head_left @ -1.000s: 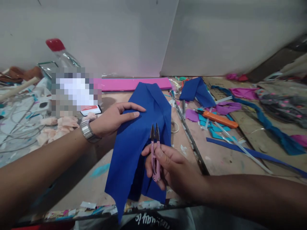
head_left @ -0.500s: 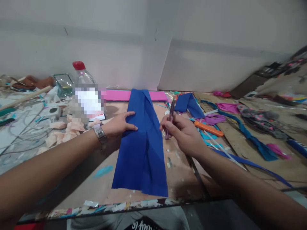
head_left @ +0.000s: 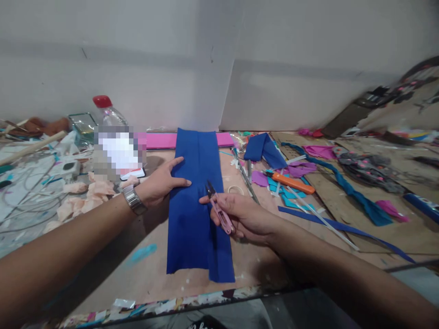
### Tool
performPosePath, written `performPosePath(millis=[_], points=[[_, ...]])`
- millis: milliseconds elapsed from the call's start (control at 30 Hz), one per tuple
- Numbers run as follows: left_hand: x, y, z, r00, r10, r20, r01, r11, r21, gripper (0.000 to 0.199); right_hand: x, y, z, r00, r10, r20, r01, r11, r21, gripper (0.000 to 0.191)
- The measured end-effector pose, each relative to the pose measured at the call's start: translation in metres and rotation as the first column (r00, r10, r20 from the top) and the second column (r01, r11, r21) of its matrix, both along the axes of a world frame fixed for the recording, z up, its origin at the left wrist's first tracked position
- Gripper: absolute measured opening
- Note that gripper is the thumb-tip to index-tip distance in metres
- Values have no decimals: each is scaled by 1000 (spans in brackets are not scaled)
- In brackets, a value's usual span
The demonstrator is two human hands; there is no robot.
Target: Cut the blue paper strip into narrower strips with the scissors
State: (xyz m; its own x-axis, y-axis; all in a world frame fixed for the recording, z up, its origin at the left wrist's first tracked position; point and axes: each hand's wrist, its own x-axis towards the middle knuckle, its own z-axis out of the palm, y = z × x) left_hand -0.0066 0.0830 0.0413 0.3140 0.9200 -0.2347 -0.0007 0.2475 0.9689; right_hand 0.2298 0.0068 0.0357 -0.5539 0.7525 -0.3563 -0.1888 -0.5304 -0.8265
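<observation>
A long strip of blue fabric (head_left: 188,228) lies lengthwise in front of me, with a fold running down its right side. My left hand (head_left: 162,183), a metal-banded watch (head_left: 133,199) at its wrist, rests on the strip's left edge with thumb and forefinger spread; its other fingers are partly hidden. Over the right half of the fabric, my right hand (head_left: 236,212) is closed around pink-handled thread snips (head_left: 222,215). Their dark blades point up and away, close above the cloth. The far end of the strip crosses a flat pink strip (head_left: 159,141).
On the right lie an orange utility knife (head_left: 291,182), a folded blue piece (head_left: 262,148), a narrow blue strip (head_left: 343,226) and coloured scraps. A phone (head_left: 120,151), a red-capped bottle (head_left: 106,109) and peach scraps (head_left: 91,196) are at left. A wall (head_left: 154,68) rises behind.
My right hand has brought the snips from beside the fabric leftward and nearer, over it. The right-hand fold now lies flatter and straighter. My left hand stays on the left edge.
</observation>
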Motion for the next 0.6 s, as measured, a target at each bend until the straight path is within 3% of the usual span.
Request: performPosePath(millis=[333, 433, 533, 600], points=[[-6, 3, 8, 999, 28, -23, -29, 998, -48, 90, 5, -9, 2, 993, 112, -49, -115, 991, -73, 42], [-6, 2, 11, 999, 35, -27, -36, 998, -60, 90, 5, -2, -2, 998, -57, 12, 57, 998, 27, 40], [-6, 1, 13, 999, 36, -17, -37, 999, -37, 89, 7, 10, -6, 943, -318, 96, 291, 930, 226, 40], [-7, 0, 15, 999, 36, -7, -36, 999, -22, 88, 10, 17, -8, 906, -413, 92, 376, 885, 273, 41]])
